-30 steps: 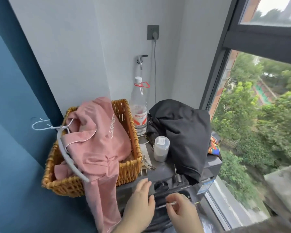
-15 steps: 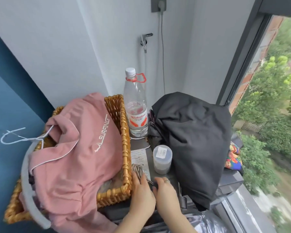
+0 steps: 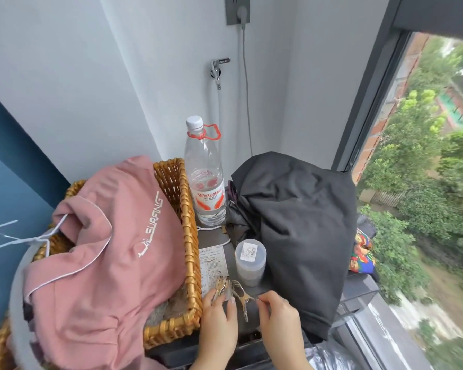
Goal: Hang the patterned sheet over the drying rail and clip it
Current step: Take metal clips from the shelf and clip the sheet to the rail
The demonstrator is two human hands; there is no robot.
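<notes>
Pinching one metal clip (image 3: 239,293) by its handle, the right hand (image 3: 280,316) has slid rightward since a moment ago; the left hand (image 3: 219,320) rests loosely curled on a second clip (image 3: 221,285). Behind them stands a lidded jar (image 3: 250,259), then a black garment (image 3: 297,231). The patterned sheet (image 3: 361,252) peeks out at the window side, nearer the frame's middle than before.

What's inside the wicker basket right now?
A pink garment fills the wicker basket, draped over its front, on a white wire hanger. Anything beneath it is covered.
</notes>
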